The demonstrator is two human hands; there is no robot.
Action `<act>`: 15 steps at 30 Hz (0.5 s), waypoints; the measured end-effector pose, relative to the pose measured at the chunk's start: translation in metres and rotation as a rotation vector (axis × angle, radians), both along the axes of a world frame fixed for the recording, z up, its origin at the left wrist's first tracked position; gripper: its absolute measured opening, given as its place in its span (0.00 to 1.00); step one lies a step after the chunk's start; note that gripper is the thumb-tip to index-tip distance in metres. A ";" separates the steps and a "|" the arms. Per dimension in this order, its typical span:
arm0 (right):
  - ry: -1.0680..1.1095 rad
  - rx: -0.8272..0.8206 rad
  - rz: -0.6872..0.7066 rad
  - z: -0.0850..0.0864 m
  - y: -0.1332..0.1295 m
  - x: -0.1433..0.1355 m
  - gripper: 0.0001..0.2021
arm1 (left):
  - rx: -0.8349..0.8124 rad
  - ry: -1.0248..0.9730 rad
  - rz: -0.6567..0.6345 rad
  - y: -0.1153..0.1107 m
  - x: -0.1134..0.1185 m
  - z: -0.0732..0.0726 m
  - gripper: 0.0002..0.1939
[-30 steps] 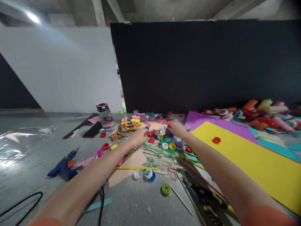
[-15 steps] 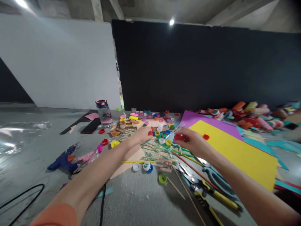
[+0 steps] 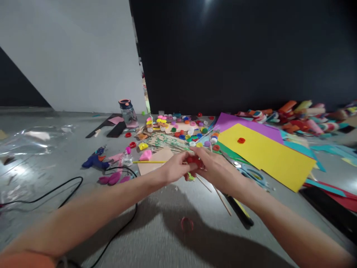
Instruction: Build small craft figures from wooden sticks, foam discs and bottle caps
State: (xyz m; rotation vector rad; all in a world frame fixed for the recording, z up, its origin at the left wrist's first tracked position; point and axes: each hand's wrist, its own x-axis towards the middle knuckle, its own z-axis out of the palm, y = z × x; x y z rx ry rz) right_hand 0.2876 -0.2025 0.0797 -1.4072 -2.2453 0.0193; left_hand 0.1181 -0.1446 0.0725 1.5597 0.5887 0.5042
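My left hand [image 3: 178,166] and my right hand [image 3: 213,165] meet over the near middle of the table. Between their curled fingers are red bottle caps [image 3: 194,160]; how many each hand holds is hard to make out. Just below the hands shows part of a lime-green cap [image 3: 190,177]. Nearer to me, a blurred red ring-shaped piece [image 3: 186,225] is over the grey tabletop. Beyond the hands lie coloured caps and a heap of thin wooden sticks [image 3: 164,142]. One red cap [image 3: 241,140] rests on the yellow sheet [image 3: 264,150].
Blue-handled scissors [image 3: 252,175] and a yellow-black tool [image 3: 242,212] lie right of my hands. A clear bottle [image 3: 128,114] stands at the back left. A black cable [image 3: 134,216] crosses the near left, beside blue clay [image 3: 93,160]. A dark phone-like slab [image 3: 331,212] lies right.
Both hands have drawn together and nearer to me, with red caps now between them. A red ring-shaped piece now shows below them. The view has tilted down.
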 end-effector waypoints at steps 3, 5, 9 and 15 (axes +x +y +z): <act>0.066 0.051 0.017 0.009 -0.007 -0.004 0.24 | -0.038 -0.046 0.052 -0.005 -0.016 0.003 0.14; 0.105 0.040 -0.025 0.010 -0.022 -0.004 0.20 | -0.080 -0.077 0.125 -0.008 -0.030 0.008 0.13; -0.089 -0.224 0.200 -0.020 -0.071 -0.017 0.20 | -0.197 -0.157 0.309 -0.013 -0.054 0.018 0.10; -0.286 -0.255 0.316 -0.085 -0.092 -0.049 0.07 | -0.294 -0.291 0.378 -0.024 -0.070 0.017 0.11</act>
